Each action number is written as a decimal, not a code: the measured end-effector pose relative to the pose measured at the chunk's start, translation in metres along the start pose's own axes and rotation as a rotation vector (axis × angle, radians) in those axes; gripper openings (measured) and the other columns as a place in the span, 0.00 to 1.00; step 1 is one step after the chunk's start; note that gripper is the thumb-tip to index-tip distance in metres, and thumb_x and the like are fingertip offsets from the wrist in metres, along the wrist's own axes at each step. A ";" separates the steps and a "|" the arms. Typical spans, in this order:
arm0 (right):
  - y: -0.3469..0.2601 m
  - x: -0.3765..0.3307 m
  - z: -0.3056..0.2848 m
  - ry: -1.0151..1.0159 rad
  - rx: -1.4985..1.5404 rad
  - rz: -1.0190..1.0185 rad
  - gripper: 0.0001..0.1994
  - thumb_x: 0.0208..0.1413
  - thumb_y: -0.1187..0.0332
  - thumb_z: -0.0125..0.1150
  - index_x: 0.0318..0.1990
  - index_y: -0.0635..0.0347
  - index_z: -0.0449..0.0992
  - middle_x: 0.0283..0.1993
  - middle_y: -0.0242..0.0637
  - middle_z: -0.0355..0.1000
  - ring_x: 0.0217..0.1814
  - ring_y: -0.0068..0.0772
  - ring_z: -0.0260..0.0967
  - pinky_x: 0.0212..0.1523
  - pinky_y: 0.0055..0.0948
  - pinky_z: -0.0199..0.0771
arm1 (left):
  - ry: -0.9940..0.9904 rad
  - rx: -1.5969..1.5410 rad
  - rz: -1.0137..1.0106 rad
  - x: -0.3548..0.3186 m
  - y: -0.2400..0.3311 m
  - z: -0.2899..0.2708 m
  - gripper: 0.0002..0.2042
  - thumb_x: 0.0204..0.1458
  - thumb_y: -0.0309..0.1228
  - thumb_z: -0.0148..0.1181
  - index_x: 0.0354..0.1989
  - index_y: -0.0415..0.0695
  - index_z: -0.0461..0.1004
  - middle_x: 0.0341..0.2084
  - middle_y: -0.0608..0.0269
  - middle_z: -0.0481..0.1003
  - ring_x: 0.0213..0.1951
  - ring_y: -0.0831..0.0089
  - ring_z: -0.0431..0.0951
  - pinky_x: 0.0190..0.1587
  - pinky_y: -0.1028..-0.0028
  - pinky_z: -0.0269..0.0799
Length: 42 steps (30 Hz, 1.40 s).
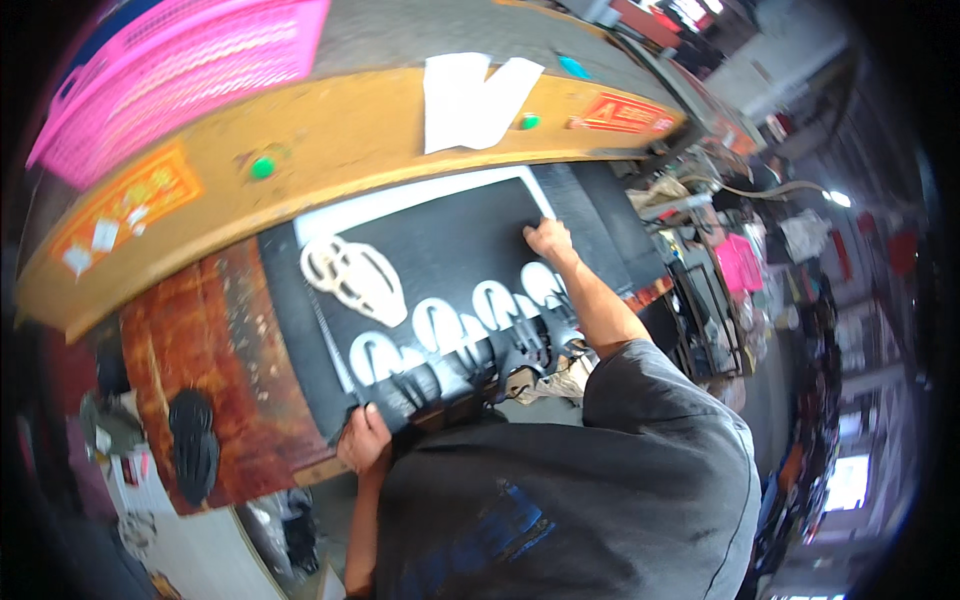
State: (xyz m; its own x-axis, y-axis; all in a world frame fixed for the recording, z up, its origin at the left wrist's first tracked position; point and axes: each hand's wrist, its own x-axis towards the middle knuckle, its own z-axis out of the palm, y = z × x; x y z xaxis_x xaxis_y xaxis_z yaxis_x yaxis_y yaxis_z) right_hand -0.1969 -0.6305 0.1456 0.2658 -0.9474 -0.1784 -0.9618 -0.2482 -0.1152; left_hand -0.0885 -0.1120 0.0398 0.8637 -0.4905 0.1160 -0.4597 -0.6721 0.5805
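A black sheet [450, 235] lies on a dark work board, with white material [410, 203] showing along its far and right edges. Along its near side run several rounded cutouts that show white. Resting on the sheet's left part is a cream, shoe-shaped cutting die [354, 277] with open slots. My left hand [365, 440] is closed on the near left corner of the black sheet, thumb on top. At the far right edge my right hand [549, 240] is closed on the sheet's border, the arm reaching across its right side.
A yellow machine beam [370, 105] with green buttons spans the far side, white papers [470, 100] on it. Behind it stands a pink basket [190, 80]. On the reddish-brown table [240, 350] at left lies a stack of black sole-shaped pieces [193, 445]. Shelving stands at right.
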 end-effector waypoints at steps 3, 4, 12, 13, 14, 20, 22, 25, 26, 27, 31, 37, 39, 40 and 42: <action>0.059 0.003 0.014 -0.055 0.088 0.114 0.32 0.60 0.49 0.68 0.66 0.61 0.79 0.71 0.59 0.73 0.74 0.62 0.70 0.72 0.46 0.72 | -0.013 0.039 0.003 0.002 0.001 0.001 0.18 0.70 0.44 0.54 0.33 0.45 0.80 0.29 0.45 0.83 0.31 0.41 0.82 0.35 0.46 0.76; 0.069 -0.001 0.020 -0.054 0.073 0.089 0.32 0.60 0.48 0.68 0.66 0.61 0.79 0.71 0.58 0.73 0.74 0.61 0.70 0.72 0.45 0.73 | -0.020 0.038 0.020 0.002 0.001 0.002 0.18 0.70 0.44 0.54 0.34 0.44 0.80 0.28 0.45 0.83 0.31 0.41 0.82 0.35 0.45 0.75; 0.104 -0.004 0.008 -0.064 0.174 0.196 0.37 0.55 0.39 0.72 0.60 0.62 0.83 0.66 0.59 0.77 0.68 0.54 0.77 0.69 0.44 0.77 | -0.006 0.040 -0.012 0.000 -0.003 0.003 0.18 0.69 0.45 0.56 0.34 0.44 0.79 0.25 0.44 0.81 0.29 0.40 0.81 0.33 0.45 0.72; 0.109 0.000 0.005 -0.115 0.198 0.153 0.35 0.54 0.39 0.73 0.56 0.64 0.85 0.61 0.58 0.80 0.63 0.52 0.80 0.65 0.42 0.79 | -0.004 0.051 -0.023 -0.001 -0.003 0.004 0.18 0.69 0.45 0.56 0.34 0.44 0.80 0.25 0.44 0.81 0.29 0.39 0.81 0.33 0.45 0.72; 0.115 0.004 0.005 -0.137 0.213 0.140 0.34 0.53 0.40 0.74 0.52 0.65 0.87 0.56 0.58 0.83 0.58 0.50 0.84 0.61 0.41 0.82 | 0.017 0.073 -0.033 0.000 -0.002 0.005 0.18 0.69 0.46 0.57 0.34 0.44 0.80 0.25 0.44 0.80 0.29 0.39 0.81 0.33 0.45 0.72; 0.171 0.018 0.036 -0.099 0.509 0.044 0.25 0.58 0.50 0.78 0.49 0.65 0.86 0.45 0.42 0.85 0.48 0.36 0.81 0.54 0.38 0.79 | 0.101 -0.101 -0.055 -0.003 0.000 0.011 0.14 0.69 0.41 0.58 0.35 0.44 0.80 0.27 0.45 0.80 0.30 0.41 0.81 0.34 0.47 0.73; 0.195 0.015 0.054 -0.047 0.577 0.118 0.22 0.61 0.51 0.75 0.45 0.65 0.88 0.43 0.41 0.86 0.47 0.35 0.82 0.54 0.39 0.79 | 0.024 -0.204 -0.155 -0.004 -0.002 0.010 0.15 0.69 0.40 0.59 0.33 0.43 0.78 0.25 0.46 0.79 0.29 0.41 0.80 0.33 0.48 0.72; 0.210 0.009 0.061 0.088 0.429 0.113 0.20 0.62 0.51 0.73 0.40 0.63 0.87 0.34 0.41 0.84 0.42 0.34 0.81 0.51 0.38 0.78 | 0.053 -0.160 0.049 -0.006 -0.001 0.008 0.15 0.65 0.37 0.61 0.27 0.43 0.75 0.22 0.48 0.77 0.26 0.44 0.79 0.31 0.50 0.72; 0.205 0.004 0.057 0.101 0.360 0.093 0.21 0.62 0.50 0.72 0.44 0.63 0.87 0.36 0.44 0.86 0.45 0.44 0.85 0.56 0.40 0.79 | 0.035 -0.128 0.069 -0.006 -0.001 0.007 0.15 0.64 0.37 0.61 0.26 0.43 0.75 0.21 0.48 0.77 0.26 0.45 0.79 0.30 0.50 0.72; 0.193 -0.001 0.051 0.118 0.222 0.039 0.22 0.62 0.51 0.71 0.48 0.63 0.86 0.41 0.47 0.85 0.49 0.48 0.84 0.59 0.42 0.79 | 0.046 -0.089 0.073 -0.005 0.000 0.007 0.16 0.63 0.38 0.62 0.25 0.44 0.75 0.21 0.49 0.77 0.25 0.45 0.79 0.30 0.51 0.72; 0.086 -0.050 0.011 0.246 0.032 -0.222 0.29 0.62 0.52 0.70 0.65 0.60 0.80 0.65 0.56 0.77 0.70 0.56 0.73 0.71 0.49 0.73 | 0.051 -0.122 0.053 -0.002 0.006 0.004 0.16 0.63 0.39 0.61 0.25 0.44 0.74 0.21 0.49 0.77 0.26 0.43 0.79 0.31 0.49 0.72; -0.148 -0.152 0.036 -0.157 0.345 -0.771 0.43 0.55 0.44 0.75 0.75 0.54 0.71 0.79 0.60 0.61 0.82 0.62 0.56 0.80 0.54 0.61 | -0.140 -0.169 -0.033 0.004 0.004 -0.009 0.19 0.66 0.45 0.60 0.27 0.43 0.75 0.23 0.49 0.79 0.28 0.43 0.80 0.33 0.49 0.73; -0.198 -0.167 0.053 -0.190 0.265 -0.796 0.46 0.52 0.43 0.76 0.76 0.52 0.70 0.81 0.61 0.55 0.83 0.66 0.52 0.80 0.56 0.59 | -0.200 -0.204 -0.076 0.007 0.002 -0.013 0.21 0.68 0.48 0.60 0.29 0.43 0.75 0.24 0.49 0.80 0.29 0.43 0.81 0.35 0.48 0.73; -0.213 -0.172 0.060 -0.178 0.235 -0.816 0.47 0.50 0.43 0.77 0.77 0.50 0.69 0.82 0.61 0.54 0.83 0.68 0.52 0.80 0.57 0.58 | -0.219 -0.221 -0.078 0.008 0.001 -0.015 0.21 0.67 0.48 0.60 0.29 0.43 0.75 0.24 0.49 0.80 0.30 0.43 0.81 0.35 0.48 0.73; -0.231 -0.178 0.068 -0.161 0.158 -0.783 0.46 0.47 0.46 0.77 0.76 0.48 0.70 0.82 0.61 0.54 0.81 0.69 0.53 0.79 0.58 0.59 | -0.245 -0.210 -0.098 0.010 0.000 -0.016 0.21 0.67 0.48 0.60 0.30 0.43 0.76 0.24 0.49 0.80 0.30 0.42 0.81 0.36 0.48 0.74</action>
State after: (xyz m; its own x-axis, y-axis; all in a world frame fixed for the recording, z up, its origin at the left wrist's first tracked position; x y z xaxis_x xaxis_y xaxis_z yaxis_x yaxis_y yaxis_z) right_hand -0.0180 -0.3908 0.1376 0.8754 -0.4668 -0.1258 -0.4754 -0.7838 -0.3996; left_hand -0.0761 -0.1081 0.0536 0.8146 -0.5650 -0.1308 -0.3024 -0.6063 0.7355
